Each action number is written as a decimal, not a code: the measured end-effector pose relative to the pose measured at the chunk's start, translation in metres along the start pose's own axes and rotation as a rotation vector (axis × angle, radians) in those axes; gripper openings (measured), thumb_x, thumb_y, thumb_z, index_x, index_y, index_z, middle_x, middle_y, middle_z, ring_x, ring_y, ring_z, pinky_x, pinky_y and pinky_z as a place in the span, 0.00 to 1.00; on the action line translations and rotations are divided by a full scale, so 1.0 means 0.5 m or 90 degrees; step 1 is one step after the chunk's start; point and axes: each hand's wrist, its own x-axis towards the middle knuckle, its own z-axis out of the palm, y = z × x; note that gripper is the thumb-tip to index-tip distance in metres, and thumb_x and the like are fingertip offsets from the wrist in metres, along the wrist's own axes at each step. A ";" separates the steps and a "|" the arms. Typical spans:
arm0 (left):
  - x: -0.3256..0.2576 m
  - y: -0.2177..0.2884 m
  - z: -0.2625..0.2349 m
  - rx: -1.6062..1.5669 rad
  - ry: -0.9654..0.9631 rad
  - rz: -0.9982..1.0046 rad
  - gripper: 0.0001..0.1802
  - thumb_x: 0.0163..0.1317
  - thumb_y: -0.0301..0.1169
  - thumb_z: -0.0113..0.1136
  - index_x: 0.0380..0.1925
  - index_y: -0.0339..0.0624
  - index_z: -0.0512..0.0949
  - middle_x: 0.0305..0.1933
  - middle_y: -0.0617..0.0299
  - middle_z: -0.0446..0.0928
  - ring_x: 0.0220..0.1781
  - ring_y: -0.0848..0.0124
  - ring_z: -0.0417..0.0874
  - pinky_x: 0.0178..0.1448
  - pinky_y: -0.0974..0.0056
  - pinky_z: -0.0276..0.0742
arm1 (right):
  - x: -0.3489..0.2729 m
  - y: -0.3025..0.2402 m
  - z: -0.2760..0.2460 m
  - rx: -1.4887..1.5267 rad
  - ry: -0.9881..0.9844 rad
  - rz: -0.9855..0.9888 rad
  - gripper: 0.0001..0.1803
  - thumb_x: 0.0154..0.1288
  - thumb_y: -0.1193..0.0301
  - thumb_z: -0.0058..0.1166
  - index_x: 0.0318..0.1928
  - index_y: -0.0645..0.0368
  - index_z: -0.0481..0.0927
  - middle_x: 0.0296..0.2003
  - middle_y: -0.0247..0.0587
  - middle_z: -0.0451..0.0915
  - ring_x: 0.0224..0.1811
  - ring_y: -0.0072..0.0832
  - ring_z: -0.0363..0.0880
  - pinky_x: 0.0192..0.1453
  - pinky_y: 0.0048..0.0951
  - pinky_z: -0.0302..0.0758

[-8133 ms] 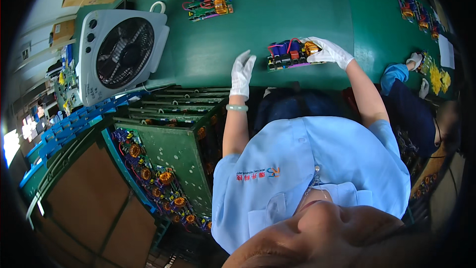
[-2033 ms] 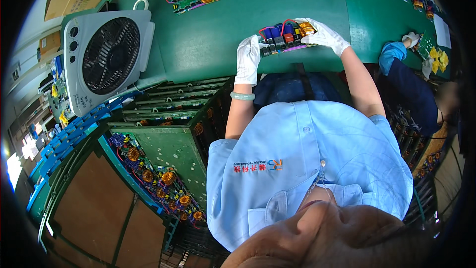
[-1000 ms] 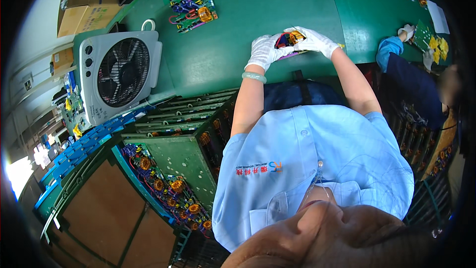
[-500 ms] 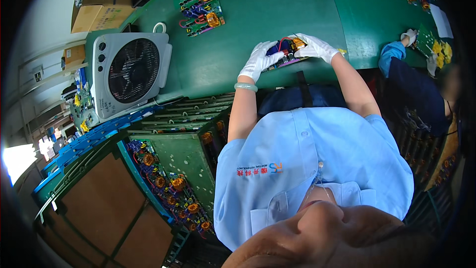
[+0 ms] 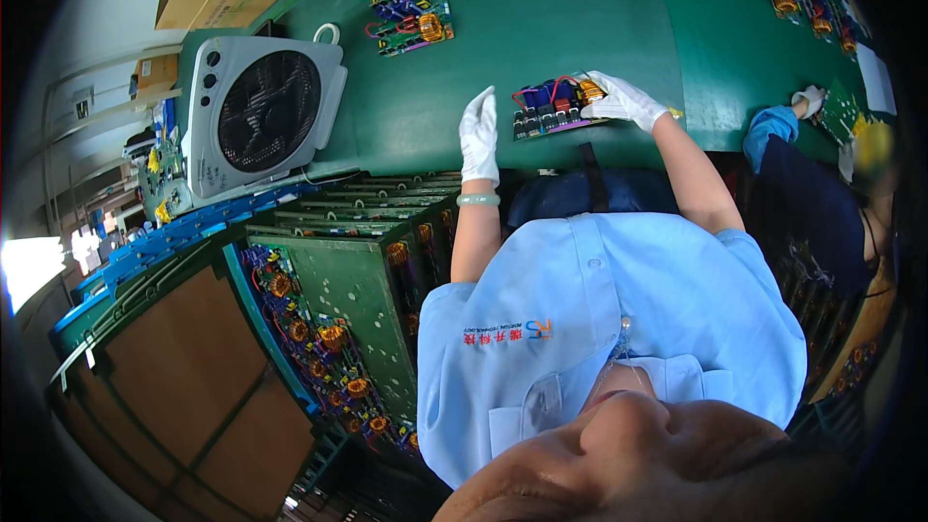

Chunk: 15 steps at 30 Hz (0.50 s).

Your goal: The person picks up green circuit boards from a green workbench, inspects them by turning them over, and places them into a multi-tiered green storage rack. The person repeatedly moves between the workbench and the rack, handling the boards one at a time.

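Observation:
A circuit board (image 5: 549, 118) with a copper-wound coil, a red wire, blue parts and a row of black parts is on the green tabletop (image 5: 570, 14), tilted up toward me. At its right end, my right hand (image 5: 623, 102), in a white glove, grips the board by the coil, with some fingers hidden behind it. My left hand (image 5: 478, 138), gloved too, is off the board to its left. Its fingers are stretched out and it holds nothing.
Two similar boards (image 5: 411, 10) lie farther back left, beside a grey box fan (image 5: 266, 116). More boards (image 5: 807, 5) are at the far right. A co-worker's gloved hand (image 5: 808, 101) holds a green board (image 5: 843, 108). Racks of boards (image 5: 333, 338) stand below left.
My left hand has let go of the board and moved left, its fingers straightening. My right hand stays on the coil end. The whole view has shifted slightly.

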 end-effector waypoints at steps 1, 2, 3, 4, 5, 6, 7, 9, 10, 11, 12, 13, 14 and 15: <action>-0.025 0.015 -0.016 -0.051 0.019 -0.033 0.18 0.74 0.35 0.52 0.55 0.32 0.78 0.54 0.53 0.81 0.56 0.67 0.81 0.64 0.66 0.72 | -0.002 -0.004 -0.004 -0.007 0.002 -0.002 0.34 0.58 0.56 0.68 0.59 0.60 0.72 0.53 0.48 0.79 0.55 0.37 0.76 0.62 0.34 0.70; -0.041 -0.002 -0.038 -0.088 0.023 -0.031 0.21 0.74 0.38 0.52 0.56 0.31 0.76 0.57 0.51 0.79 0.60 0.65 0.79 0.66 0.65 0.71 | -0.006 -0.010 -0.009 -0.006 -0.011 0.023 0.34 0.58 0.55 0.68 0.59 0.61 0.72 0.52 0.48 0.79 0.55 0.37 0.76 0.62 0.33 0.70; -0.076 0.017 -0.049 -0.144 0.024 -0.052 0.24 0.74 0.41 0.52 0.59 0.30 0.73 0.59 0.47 0.77 0.63 0.62 0.78 0.69 0.61 0.69 | -0.011 -0.025 -0.017 -0.006 -0.025 0.048 0.34 0.58 0.55 0.68 0.59 0.61 0.71 0.51 0.48 0.79 0.54 0.36 0.77 0.62 0.33 0.70; -0.106 0.012 -0.069 -0.149 0.041 -0.060 0.25 0.74 0.42 0.52 0.60 0.31 0.73 0.59 0.47 0.77 0.63 0.61 0.77 0.70 0.60 0.69 | -0.009 -0.040 -0.025 -0.009 -0.043 0.069 0.34 0.58 0.55 0.68 0.59 0.62 0.71 0.51 0.48 0.79 0.53 0.36 0.77 0.61 0.33 0.70; -0.137 0.006 -0.085 -0.155 0.059 -0.069 0.27 0.74 0.43 0.52 0.60 0.31 0.72 0.59 0.46 0.77 0.63 0.60 0.77 0.71 0.59 0.69 | -0.002 -0.048 -0.033 -0.004 -0.078 0.078 0.41 0.55 0.53 0.69 0.63 0.64 0.67 0.56 0.50 0.75 0.59 0.37 0.73 0.66 0.32 0.66; -0.169 0.003 -0.096 -0.162 0.089 -0.094 0.27 0.74 0.44 0.53 0.60 0.31 0.72 0.59 0.46 0.77 0.63 0.61 0.77 0.70 0.59 0.69 | 0.005 -0.056 -0.041 0.000 -0.111 0.086 0.48 0.53 0.51 0.70 0.67 0.65 0.63 0.62 0.53 0.71 0.65 0.39 0.69 0.70 0.32 0.63; -0.204 -0.006 -0.102 -0.175 0.124 -0.119 0.27 0.73 0.44 0.53 0.60 0.31 0.72 0.59 0.47 0.77 0.63 0.61 0.78 0.70 0.59 0.69 | 0.017 -0.061 -0.047 -0.001 -0.148 0.093 0.55 0.50 0.49 0.71 0.71 0.67 0.59 0.67 0.55 0.68 0.71 0.41 0.64 0.74 0.32 0.59; -0.252 -0.027 -0.100 -0.216 0.162 -0.149 0.28 0.72 0.46 0.55 0.60 0.33 0.73 0.59 0.50 0.78 0.62 0.62 0.79 0.69 0.59 0.71 | 0.031 -0.037 -0.043 0.007 -0.118 0.056 0.46 0.54 0.52 0.68 0.67 0.67 0.66 0.61 0.50 0.74 0.63 0.36 0.73 0.69 0.31 0.66; -0.269 -0.048 -0.099 -0.229 0.165 -0.166 0.28 0.71 0.46 0.55 0.60 0.33 0.73 0.58 0.50 0.78 0.61 0.62 0.79 0.69 0.59 0.71 | 0.052 0.001 -0.036 0.023 -0.108 0.038 0.43 0.55 0.53 0.68 0.65 0.67 0.69 0.58 0.48 0.76 0.60 0.34 0.75 0.67 0.30 0.67; -0.286 -0.063 -0.095 -0.245 0.173 -0.187 0.28 0.71 0.46 0.56 0.60 0.33 0.73 0.58 0.50 0.79 0.60 0.62 0.80 0.68 0.59 0.72 | 0.072 0.018 -0.035 0.037 -0.106 0.020 0.40 0.56 0.54 0.67 0.63 0.67 0.72 0.55 0.46 0.79 0.57 0.33 0.77 0.65 0.30 0.69; -0.308 -0.065 -0.083 -0.255 0.181 -0.191 0.29 0.71 0.47 0.56 0.59 0.33 0.73 0.57 0.50 0.79 0.59 0.62 0.81 0.68 0.59 0.72 | 0.070 0.007 -0.026 0.070 -0.043 0.034 0.29 0.58 0.57 0.65 0.55 0.63 0.79 0.46 0.40 0.82 0.49 0.25 0.78 0.59 0.27 0.72; -0.321 -0.067 -0.075 -0.266 0.170 -0.194 0.29 0.71 0.47 0.56 0.59 0.33 0.74 0.57 0.49 0.79 0.58 0.62 0.81 0.67 0.59 0.73 | 0.077 0.009 -0.024 0.137 -0.041 0.051 0.27 0.59 0.58 0.64 0.54 0.62 0.80 0.46 0.39 0.82 0.49 0.24 0.78 0.58 0.26 0.72; -0.331 -0.067 -0.068 -0.276 0.156 -0.196 0.29 0.71 0.47 0.56 0.59 0.33 0.74 0.57 0.49 0.79 0.58 0.61 0.81 0.67 0.59 0.73 | 0.085 0.018 -0.020 0.205 -0.038 0.070 0.25 0.59 0.58 0.64 0.52 0.61 0.81 0.45 0.38 0.82 0.49 0.23 0.78 0.58 0.25 0.72; -0.343 -0.062 -0.057 -0.285 0.142 -0.201 0.28 0.71 0.47 0.56 0.60 0.33 0.74 0.57 0.49 0.79 0.58 0.61 0.81 0.67 0.59 0.73 | 0.086 0.024 -0.018 0.275 -0.036 0.092 0.23 0.60 0.59 0.63 0.51 0.60 0.82 0.44 0.38 0.82 0.49 0.21 0.78 0.57 0.25 0.73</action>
